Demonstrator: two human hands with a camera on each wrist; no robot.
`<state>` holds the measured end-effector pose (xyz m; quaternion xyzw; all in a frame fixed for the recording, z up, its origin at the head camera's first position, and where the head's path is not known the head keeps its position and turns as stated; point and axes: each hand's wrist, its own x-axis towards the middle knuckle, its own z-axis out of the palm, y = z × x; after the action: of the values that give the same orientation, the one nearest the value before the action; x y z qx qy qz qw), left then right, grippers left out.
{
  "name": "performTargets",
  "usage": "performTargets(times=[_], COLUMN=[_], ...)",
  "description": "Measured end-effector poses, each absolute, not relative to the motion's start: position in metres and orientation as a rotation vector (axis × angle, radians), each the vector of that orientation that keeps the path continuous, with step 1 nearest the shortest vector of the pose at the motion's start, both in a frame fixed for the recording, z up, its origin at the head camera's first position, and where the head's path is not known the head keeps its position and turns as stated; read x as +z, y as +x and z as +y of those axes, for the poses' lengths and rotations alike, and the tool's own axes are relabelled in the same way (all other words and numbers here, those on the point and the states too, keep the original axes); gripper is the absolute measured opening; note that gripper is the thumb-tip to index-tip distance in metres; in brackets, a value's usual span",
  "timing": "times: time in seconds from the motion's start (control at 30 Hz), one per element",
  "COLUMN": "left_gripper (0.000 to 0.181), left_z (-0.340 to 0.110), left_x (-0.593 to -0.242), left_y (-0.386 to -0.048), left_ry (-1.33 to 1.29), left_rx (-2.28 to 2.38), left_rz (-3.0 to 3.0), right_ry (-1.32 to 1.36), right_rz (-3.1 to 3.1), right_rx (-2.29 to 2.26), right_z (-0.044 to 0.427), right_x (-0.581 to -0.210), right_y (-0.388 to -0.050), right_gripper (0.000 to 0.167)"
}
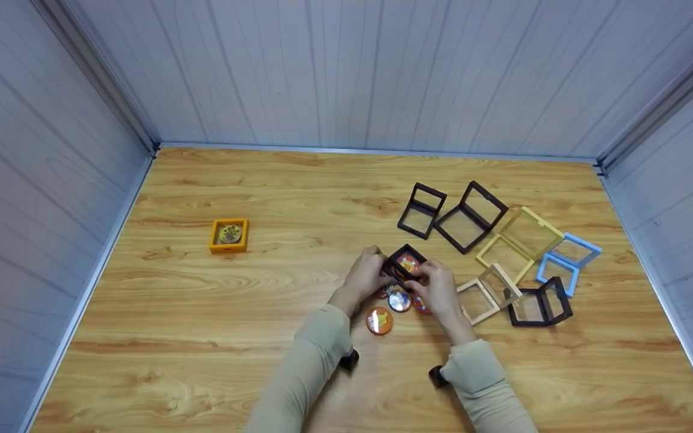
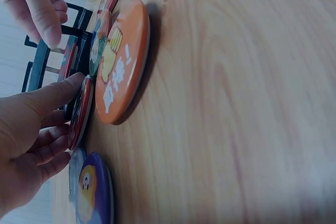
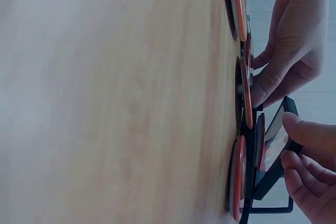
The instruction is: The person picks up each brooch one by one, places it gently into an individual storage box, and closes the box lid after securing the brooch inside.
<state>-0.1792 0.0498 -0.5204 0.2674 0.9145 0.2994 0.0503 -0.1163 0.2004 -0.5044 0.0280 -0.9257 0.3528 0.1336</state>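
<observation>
A small black display frame [image 1: 405,248] stands partly open at the middle of the table, with a red round badge [image 1: 408,263] inside it. My left hand [image 1: 363,276] grips its left side, thumb on the near edge. On the other side, my right hand [image 1: 437,288] pinches the tilted lid [image 3: 275,140] between thumb and fingers. Just in front of the frame lie several round badges: an orange one [image 1: 379,320], a pale one [image 1: 400,300] and a red one [image 1: 421,304] partly under my right hand. A purple badge [image 2: 94,190] shows in the left wrist view.
Several opened frames lie to the right: two black [image 1: 420,210] [image 1: 470,216], a gold one [image 1: 518,243], a blue one [image 1: 566,264], a beige one [image 1: 485,294] and another black one [image 1: 539,307]. A closed yellow frame [image 1: 229,236] holding a badge sits far left. Pale walls enclose the table.
</observation>
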Motion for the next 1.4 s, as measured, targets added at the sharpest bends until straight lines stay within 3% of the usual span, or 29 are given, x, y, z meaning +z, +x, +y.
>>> performTargets(times=[0.63,0.83,0.93,1.4], left_gripper=[0.027,0.040,0.042,0.019], left_z=[0.049,0.050,0.050,0.047], left_x=[-0.519,-0.513,-0.509,-0.500], left_y=[-0.180,-0.180,-0.180,-0.182], left_ry=[0.839,0.839,0.891,1.366], left_rx=[0.917,0.877,0.844,0.483], left_rz=[2.772,2.771,2.778,2.797], right_ry=[0.225,0.266,0.260,0.234], right_rz=[-2.915,-2.927,-2.959,-3.022], right_rx=[0.872,0.898,0.907,0.895], right_z=[0.197,0.200,0.202,0.217], right_x=[-0.501,-0.499,-0.496,-0.477], right_y=[-0.117,-0.118,-0.119,-0.132], right_gripper=[0.007,0.011,0.014,0.020])
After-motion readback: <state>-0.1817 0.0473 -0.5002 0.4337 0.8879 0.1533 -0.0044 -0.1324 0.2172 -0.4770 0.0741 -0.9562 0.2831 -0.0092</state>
